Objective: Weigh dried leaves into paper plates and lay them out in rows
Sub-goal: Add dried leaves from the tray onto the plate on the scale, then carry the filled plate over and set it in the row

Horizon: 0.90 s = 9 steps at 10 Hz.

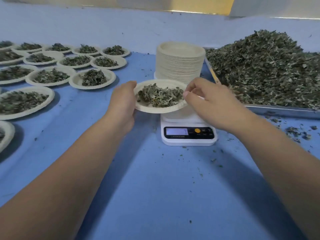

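A paper plate (156, 109) with a small heap of dried leaves (160, 96) hangs just above the left side of a white digital scale (188, 135). My left hand (123, 101) grips the plate's left rim. My right hand (209, 103) is at the plate's right rim, fingers loosely curled; whether it holds the rim or pinches leaves I cannot tell. Behind the plate stands a tall stack of empty paper plates (181, 63). At the right a metal tray (280, 110) carries a big pile of dried leaves (266, 66).
Several filled paper plates (93, 78) lie in rows across the left half of the blue table (155, 187). Leaf crumbs (297, 132) are scattered to the right of the scale. A pale wall runs along the back.
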Motion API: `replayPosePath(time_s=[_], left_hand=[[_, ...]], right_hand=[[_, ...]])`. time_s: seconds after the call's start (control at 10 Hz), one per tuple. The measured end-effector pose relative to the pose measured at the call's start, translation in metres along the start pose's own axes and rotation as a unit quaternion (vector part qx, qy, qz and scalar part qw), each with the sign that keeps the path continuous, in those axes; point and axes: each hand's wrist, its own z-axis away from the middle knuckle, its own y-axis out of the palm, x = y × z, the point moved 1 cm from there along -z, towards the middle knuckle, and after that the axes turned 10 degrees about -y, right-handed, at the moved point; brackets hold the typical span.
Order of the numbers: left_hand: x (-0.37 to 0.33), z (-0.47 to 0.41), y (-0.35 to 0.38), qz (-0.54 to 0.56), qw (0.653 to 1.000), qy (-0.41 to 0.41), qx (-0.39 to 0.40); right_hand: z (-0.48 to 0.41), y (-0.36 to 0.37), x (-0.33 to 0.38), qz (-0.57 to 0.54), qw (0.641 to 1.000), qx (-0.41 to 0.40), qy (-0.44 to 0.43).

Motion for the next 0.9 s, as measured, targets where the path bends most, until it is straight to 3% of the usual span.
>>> replayPosePath(time_s=[0.1,0.2,0.3,0.5,0.8,0.9], left_hand=[[-0.024,0.005,-0.038,0.033,0.998,0.015,-0.047],[-0.035,0.005,-0.08,0.041,0.995,0.004,-0.086],[-0.038,0.004,-0.123,0.019,0.987,0.006,-0.159],[-0.033,0.01,-0.171,0.012,0.952,0.066,-0.299],[-0.018,0.005,-0.175,-0.126,0.961,0.065,-0.238],[-0.016,0.008,-0.174,-0.164,0.952,0.064,-0.251]], right_hand=[[-0.023,0.016,0.032,-0.03,0.994,0.096,-0.043],[-0.049,0.043,0.057,-0.007,0.985,0.141,-0.097],[-0.072,0.079,0.079,0.013,0.974,0.173,-0.146],[-0.106,0.139,0.107,0.006,0.966,0.196,-0.166],[-0.126,0.172,0.107,0.056,0.97,0.18,-0.156],[-0.128,0.175,0.107,0.059,0.973,0.163,-0.151]])
